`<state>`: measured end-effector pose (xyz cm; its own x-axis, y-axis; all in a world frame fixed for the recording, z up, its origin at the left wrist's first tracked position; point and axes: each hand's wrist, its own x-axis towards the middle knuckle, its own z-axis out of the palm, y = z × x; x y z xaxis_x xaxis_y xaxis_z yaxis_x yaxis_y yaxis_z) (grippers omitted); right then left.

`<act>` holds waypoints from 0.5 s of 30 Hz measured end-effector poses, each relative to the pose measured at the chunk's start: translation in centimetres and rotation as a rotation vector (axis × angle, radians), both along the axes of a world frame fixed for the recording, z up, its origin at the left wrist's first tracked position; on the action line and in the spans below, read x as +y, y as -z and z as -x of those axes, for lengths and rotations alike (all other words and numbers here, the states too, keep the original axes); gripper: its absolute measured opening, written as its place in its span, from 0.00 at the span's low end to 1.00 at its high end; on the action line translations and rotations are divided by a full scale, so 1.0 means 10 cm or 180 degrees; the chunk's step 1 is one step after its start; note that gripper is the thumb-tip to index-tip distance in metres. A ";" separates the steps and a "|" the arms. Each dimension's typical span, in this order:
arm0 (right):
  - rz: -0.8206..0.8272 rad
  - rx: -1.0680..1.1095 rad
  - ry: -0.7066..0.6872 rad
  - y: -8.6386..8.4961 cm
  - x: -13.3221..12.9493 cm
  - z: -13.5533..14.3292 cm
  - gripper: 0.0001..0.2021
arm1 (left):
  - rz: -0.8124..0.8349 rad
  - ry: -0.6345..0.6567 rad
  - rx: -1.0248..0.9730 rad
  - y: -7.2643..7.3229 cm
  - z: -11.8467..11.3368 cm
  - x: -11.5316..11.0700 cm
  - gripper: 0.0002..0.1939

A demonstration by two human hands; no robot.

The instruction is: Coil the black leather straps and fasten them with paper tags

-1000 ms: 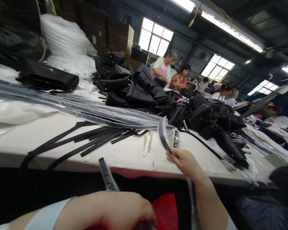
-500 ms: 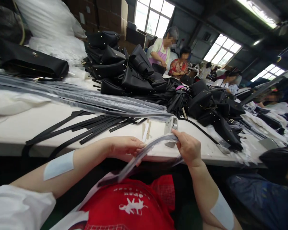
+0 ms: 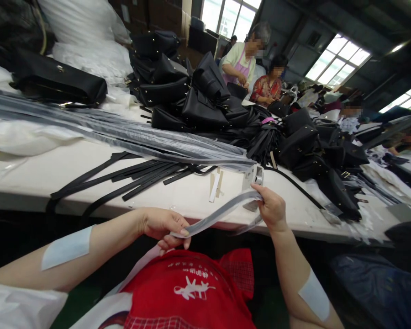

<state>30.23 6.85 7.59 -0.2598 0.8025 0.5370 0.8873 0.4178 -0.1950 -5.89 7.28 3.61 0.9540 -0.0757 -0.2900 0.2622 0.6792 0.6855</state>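
A long grey strap in clear plastic film (image 3: 222,211) runs in a shallow curve between my hands, in front of the table edge. My left hand (image 3: 169,228) pinches it above the red apron, thumb on top. Farther right, my right hand (image 3: 273,208) grips the strap with its fingers closed. Just beyond those fingers, a small pale device with a metal part (image 3: 253,177) stands on the table; whether the hand touches it I cannot tell. A trailing length of film-covered strap (image 3: 248,226) hangs below my right hand.
A bundle of grey wrapped straps (image 3: 150,141) lies across the white table (image 3: 99,171). Bare black straps (image 3: 150,176) overhang its front edge. Black bags (image 3: 202,107) are heaped behind, with more bags (image 3: 325,160) at the right. Co-workers (image 3: 241,64) stand or sit beyond.
My left hand has moved down and left along the strap, towards my body. The stretch between my hands is now longer. My right hand stays by the device while the view has shifted slightly.
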 end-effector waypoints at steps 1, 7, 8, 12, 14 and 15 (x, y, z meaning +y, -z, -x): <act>0.0201 0.0207 0.0027 0.05 0.01 0.00 0.18 | 0.0038 -0.0079 -0.0075 -0.06 0.01 -0.01 0.14; 0.3067 0.1776 -0.0725 0.35 -0.12 0.67 0.26 | -0.0330 -0.2915 -0.1083 -0.70 -0.13 0.22 0.12; 0.3491 0.1911 -0.1101 0.36 -0.19 0.86 0.25 | -0.0583 -0.3409 -0.1104 -0.77 -0.20 0.29 0.15; 0.4215 0.2729 -0.2014 0.21 -0.44 1.38 0.22 | -0.2941 -0.4156 -0.0216 -0.66 -0.50 0.54 0.17; 0.3868 0.3509 -0.1793 0.07 -0.45 1.38 0.21 | -0.4228 -0.3548 0.0435 -0.49 -0.57 0.53 0.15; 0.3577 0.3875 -0.1606 0.01 -0.42 1.33 0.20 | -0.4663 -0.3133 0.0608 -0.42 -0.58 0.48 0.15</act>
<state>16.95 2.66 7.49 -0.4860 0.8658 -0.1193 -0.1426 -0.2132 -0.9666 -0.07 12.09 7.76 0.4308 0.8477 0.3094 0.3150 -0.4626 0.8287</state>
